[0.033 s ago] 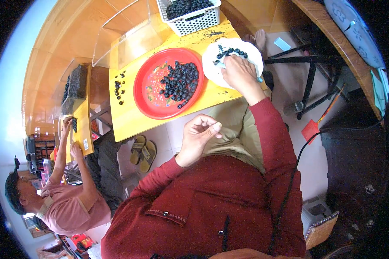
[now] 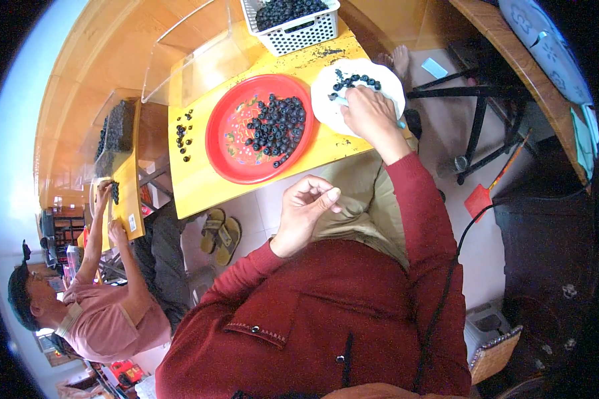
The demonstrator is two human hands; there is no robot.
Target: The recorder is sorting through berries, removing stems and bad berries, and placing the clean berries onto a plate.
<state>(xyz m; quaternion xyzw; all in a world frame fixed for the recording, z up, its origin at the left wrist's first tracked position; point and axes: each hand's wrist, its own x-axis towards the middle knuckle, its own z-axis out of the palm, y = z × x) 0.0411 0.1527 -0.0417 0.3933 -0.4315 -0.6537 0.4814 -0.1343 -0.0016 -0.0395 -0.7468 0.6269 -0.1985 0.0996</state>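
My right hand (image 2: 368, 112) is closed round a slim light-blue tool (image 2: 341, 101) over the white plate (image 2: 391, 76). Its tip is close to several dark, round, blueberry-like pieces (image 2: 356, 81) on that plate; the tool's exact kind is hidden by the fingers. In front of my body, off the table's near edge, my left hand (image 2: 306, 209) is raised with its fingers curled and the thumb against them. Whatever it may hold is too small to make out. Left of the white plate, a red patterned tray (image 2: 223, 149) bears a heap of the same dark pieces (image 2: 279, 126).
A white perforated basket (image 2: 299, 40) full of dark pieces stands at the yellow table's (image 2: 209, 189) far side. A clear plastic panel (image 2: 199, 56) rises behind. Loose dark pieces (image 2: 184, 136) lie at left. Another person (image 2: 106, 312) works at a table on the left.
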